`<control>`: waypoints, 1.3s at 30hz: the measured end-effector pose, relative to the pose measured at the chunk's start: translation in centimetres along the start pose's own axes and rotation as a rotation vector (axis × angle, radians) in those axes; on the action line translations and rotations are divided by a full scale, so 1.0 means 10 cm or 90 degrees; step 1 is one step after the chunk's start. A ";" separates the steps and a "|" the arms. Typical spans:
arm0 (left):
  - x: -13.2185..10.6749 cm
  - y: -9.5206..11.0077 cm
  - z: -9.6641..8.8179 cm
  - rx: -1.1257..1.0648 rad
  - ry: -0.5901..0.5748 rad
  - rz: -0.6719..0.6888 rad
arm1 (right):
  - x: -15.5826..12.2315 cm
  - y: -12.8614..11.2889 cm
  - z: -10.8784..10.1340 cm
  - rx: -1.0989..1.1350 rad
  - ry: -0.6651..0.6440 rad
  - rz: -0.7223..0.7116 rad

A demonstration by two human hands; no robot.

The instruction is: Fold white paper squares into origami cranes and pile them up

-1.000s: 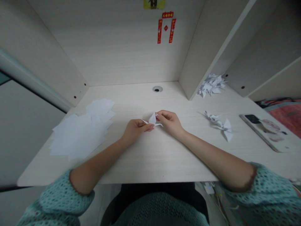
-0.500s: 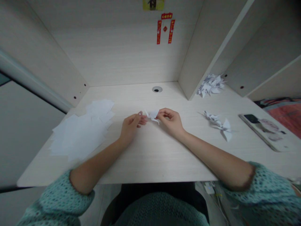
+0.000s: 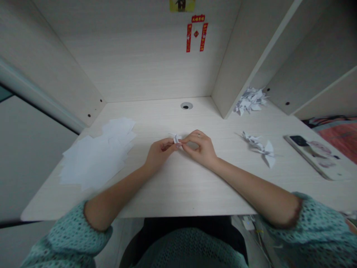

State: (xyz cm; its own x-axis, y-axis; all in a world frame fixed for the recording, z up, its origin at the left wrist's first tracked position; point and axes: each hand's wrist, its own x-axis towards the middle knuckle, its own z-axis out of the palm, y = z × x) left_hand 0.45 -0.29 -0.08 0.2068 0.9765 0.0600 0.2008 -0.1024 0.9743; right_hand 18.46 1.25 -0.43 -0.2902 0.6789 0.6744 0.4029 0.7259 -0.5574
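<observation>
A small white paper crane (image 3: pixel 176 139) is pinched between my two hands over the middle of the desk. My left hand (image 3: pixel 159 152) is closed, its thumb and fingers pressing the crane from the left. From the other side, my right hand (image 3: pixel 203 148) pinches the paper between thumb and forefinger, with a ring on one finger. Much of the crane is hidden behind my fingertips, so its exact folds cannot be made out.
Left of my hands lies a spread stack of white paper sheets (image 3: pixel 96 156). Several folded paper cranes (image 3: pixel 259 147) lie to the right, beside a phone (image 3: pixel 312 156). A heap of folded paper (image 3: pixel 251 100) sits behind the upright divider (image 3: pixel 237 70). A cable hole (image 3: pixel 186 106) is at the back.
My left hand has moved slightly right and closed on the paper crane. The crane has turned and shifted a little left, and my right fingers have moved with it.
</observation>
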 end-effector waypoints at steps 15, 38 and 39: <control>0.01 -0.14 -0.01 0.162 0.013 0.038 | 0.02 0.02 0.01 0.026 -0.060 0.104; -0.05 0.08 -0.02 0.421 0.016 0.102 | 0.05 -0.04 -0.01 -0.179 -0.244 0.026; -0.04 0.06 -0.02 0.396 0.017 0.089 | 0.05 -0.04 -0.01 -0.155 -0.233 0.038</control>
State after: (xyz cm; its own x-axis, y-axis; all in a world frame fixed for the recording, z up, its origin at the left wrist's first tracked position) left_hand 0.29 -0.74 0.52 0.2491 0.9495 0.1907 0.6934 -0.3123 0.6493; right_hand 18.27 1.29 0.16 -0.5309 0.7447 0.4044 0.6083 0.6672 -0.4299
